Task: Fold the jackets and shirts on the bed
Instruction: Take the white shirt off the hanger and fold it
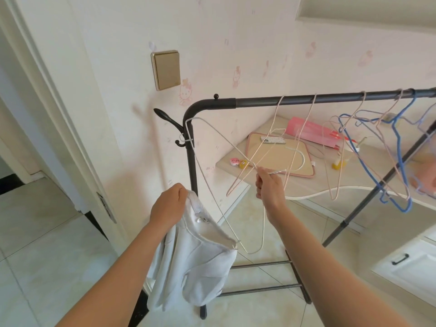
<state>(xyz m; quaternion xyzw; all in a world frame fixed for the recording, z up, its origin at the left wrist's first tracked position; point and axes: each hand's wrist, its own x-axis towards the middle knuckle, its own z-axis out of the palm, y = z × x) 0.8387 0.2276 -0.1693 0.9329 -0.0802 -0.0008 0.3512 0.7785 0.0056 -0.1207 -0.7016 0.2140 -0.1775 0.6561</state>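
Note:
A pale grey-white garment (193, 263) hangs from my left hand (168, 204), which grips it at the collar, low in the centre of the view. My right hand (267, 185) pinches the twisted neck of a white wire hanger (205, 175). One corner of that hanger lies against the upright post of the dark clothes rack (259, 101), and its lower corner sits just at the garment's shoulder. No bed is in view.
Several empty wire hangers, pink and blue (377, 156), dangle from the rack's rail at right. Behind the rack a desk (368, 180) carries a pad, a pink box and small items. A door frame (59, 109) stands at left, a white cabinet (410, 263) at lower right.

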